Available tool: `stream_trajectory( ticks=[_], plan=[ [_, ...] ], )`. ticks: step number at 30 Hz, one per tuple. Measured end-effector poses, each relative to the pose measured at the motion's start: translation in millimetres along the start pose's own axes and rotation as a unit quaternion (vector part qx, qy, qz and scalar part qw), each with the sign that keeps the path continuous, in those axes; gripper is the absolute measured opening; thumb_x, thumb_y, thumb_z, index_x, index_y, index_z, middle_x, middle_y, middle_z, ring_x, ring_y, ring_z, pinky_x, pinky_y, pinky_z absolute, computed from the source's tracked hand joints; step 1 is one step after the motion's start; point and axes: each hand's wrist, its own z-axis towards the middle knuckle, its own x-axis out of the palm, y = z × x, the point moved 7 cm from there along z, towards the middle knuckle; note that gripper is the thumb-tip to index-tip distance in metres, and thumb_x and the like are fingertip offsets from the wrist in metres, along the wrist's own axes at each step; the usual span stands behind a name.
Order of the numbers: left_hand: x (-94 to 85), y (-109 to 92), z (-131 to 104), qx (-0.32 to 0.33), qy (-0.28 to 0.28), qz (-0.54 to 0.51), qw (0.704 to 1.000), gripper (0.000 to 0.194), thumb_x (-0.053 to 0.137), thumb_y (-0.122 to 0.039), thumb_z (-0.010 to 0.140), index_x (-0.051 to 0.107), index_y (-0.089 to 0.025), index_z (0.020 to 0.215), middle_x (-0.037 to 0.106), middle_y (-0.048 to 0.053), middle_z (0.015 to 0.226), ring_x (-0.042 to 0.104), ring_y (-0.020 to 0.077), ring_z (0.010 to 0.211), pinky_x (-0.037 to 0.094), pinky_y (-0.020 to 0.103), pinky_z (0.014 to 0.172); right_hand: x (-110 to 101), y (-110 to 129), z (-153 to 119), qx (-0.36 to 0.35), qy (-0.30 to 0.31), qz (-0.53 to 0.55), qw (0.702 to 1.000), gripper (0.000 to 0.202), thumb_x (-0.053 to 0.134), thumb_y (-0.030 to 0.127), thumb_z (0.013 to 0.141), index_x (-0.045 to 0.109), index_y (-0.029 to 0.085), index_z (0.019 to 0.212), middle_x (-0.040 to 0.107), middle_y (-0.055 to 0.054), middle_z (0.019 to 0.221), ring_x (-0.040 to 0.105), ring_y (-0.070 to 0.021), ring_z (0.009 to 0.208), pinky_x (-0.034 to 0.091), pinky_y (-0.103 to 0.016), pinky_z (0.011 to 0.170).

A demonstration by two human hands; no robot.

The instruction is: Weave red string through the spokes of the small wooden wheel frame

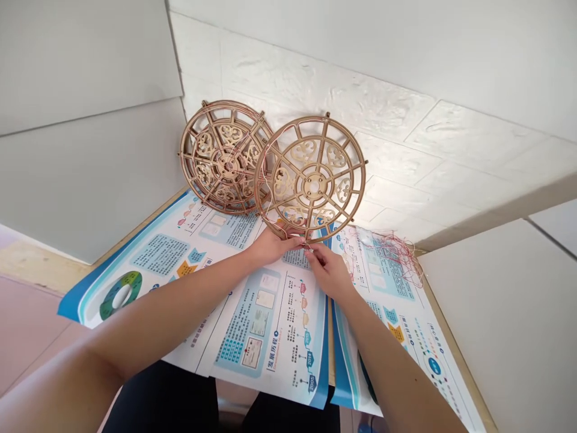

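Observation:
A round gold openwork frame (pixel 321 153), with spokes and scroll-shaped ornaments, stands tilted up before me. My left hand (pixel 271 245) closes on its lower rim, the thumb along the bottom edge and some fingers hidden behind. Just right of it, my right hand (pixel 330 269) has thumb and forefinger pinched together at a thin pale wire (pixel 308 245) by the lowest point of the rim. A thin wire (pixel 265 207) also runs along the frame's left side. Behind and to the left, more gold openwork frames (pixel 192 135) lean together against the wall, with reddish wire on them.
Printed poster sheets (pixel 288 337) with blue borders cover the wooden table. A tangle of thin red wires (pixel 396 249) lies at the right, near the wall. A white brick-patterned wall (pixel 387 108) rises behind, with grey panels (pixel 90 174) on the left and right (pixel 509 300).

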Motion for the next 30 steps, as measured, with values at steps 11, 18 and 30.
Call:
stream_trajectory(
  ticks=[11, 18, 30],
  plan=[
    [9.8, -5.0, -3.7, 0.016, 0.004, 0.127, 0.992, 0.039, 0.077, -0.041, 0.08, 0.071, -0.016, 0.11, 0.075, 0.012, 0.11, 0.069, 0.0278, 0.109, 0.054, 0.047, 0.099, -11.1, 5.4, -2.2, -0.001, -0.032, -0.025, 0.999, 0.031, 0.045, 0.042, 0.097, 0.062, 0.02, 0.082, 0.056, 0.0, 0.062, 0.049, -0.0152, 0.057, 0.035, -0.027, 0.055],
    [11.1, 2.0, -3.4, -0.026, 0.002, 0.102, 0.994, 0.047, 0.08, -0.046, 0.077, 0.069, -0.016, 0.111, 0.074, 0.012, 0.11, 0.07, 0.028, 0.106, 0.057, 0.047, 0.096, -14.3, 9.3, -3.6, -0.005, -0.052, -0.064, 0.997, 0.03, 0.048, 0.041, 0.094, 0.061, 0.02, 0.077, 0.051, 0.001, 0.054, 0.045, -0.0139, 0.05, 0.033, -0.027, 0.054],
    [11.8, -1.7, -3.6, -0.022, -0.005, 0.153, 0.988, 0.039, 0.077, -0.039, 0.079, 0.07, -0.016, 0.11, 0.074, 0.012, 0.111, 0.069, 0.0284, 0.108, 0.056, 0.047, 0.098, -11.6, 5.9, -2.4, 0.008, -0.058, -0.071, 0.996, 0.028, 0.048, 0.037, 0.089, 0.052, 0.02, 0.067, 0.047, 0.001, 0.052, 0.042, -0.0131, 0.05, 0.03, -0.027, 0.054]
  ],
)
